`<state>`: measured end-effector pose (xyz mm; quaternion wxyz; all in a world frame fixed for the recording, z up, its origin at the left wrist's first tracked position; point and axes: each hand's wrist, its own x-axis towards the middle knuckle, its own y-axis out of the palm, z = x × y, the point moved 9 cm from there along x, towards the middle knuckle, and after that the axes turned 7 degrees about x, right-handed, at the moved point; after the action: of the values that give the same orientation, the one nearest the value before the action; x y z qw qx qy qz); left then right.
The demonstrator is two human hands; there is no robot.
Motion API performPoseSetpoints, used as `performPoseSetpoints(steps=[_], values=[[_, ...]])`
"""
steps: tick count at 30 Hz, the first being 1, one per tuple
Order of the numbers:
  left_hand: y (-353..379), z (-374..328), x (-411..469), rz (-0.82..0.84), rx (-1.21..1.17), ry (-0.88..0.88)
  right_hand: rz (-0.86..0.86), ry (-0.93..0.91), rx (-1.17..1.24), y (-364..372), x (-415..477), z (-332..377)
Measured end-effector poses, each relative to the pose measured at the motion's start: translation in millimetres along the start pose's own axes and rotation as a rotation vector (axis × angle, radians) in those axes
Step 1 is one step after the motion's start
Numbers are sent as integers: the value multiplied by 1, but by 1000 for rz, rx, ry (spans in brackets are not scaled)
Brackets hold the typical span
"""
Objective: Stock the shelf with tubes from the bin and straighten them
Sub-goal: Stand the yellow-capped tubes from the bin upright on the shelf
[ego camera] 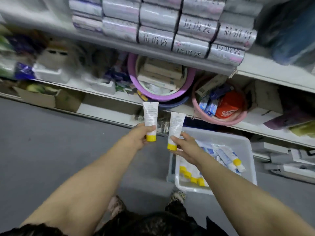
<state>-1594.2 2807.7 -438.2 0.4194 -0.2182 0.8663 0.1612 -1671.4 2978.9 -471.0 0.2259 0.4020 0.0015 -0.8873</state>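
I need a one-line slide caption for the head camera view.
Left hand grips the left tube, right hand the right tube, yellow caps down, near the bin of tubes.

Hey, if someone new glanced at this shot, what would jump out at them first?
The left hand grips the left tube and the right hand holds the right tube, both white with yellow caps pointing down, mid-frame. Below right, the grey bin on the floor holds more tubes, and silvery packs crowd the top shelf.
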Motion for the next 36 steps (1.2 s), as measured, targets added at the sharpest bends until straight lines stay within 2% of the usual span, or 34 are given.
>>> performPoseSetpoints(steps=[7, 13, 20, 23, 26, 31, 36], values=[[-197, -95, -90, -165, -103, 315, 206, -217, -14, 231, -22, 68], [-317, -168, -171, -279, -193, 544, 357, -403, -79, 377, -58, 134], [-412, -258, -247, -409, -256, 759, 469, -649, -181, 508, -103, 227], [-444, -305, -275, -456, -250, 862, 490, -717, -142, 557, -115, 273], [-477, -356, -299, -531, -203, 950, 547, -764, -115, 606, -125, 317], [-542, -459, -334, -662, -147, 1123, 610, -973, -136, 696, -146, 415], [-603, -554, -349, -749, -174, 1217, 533, -1181, -187, 769, -159, 511]])
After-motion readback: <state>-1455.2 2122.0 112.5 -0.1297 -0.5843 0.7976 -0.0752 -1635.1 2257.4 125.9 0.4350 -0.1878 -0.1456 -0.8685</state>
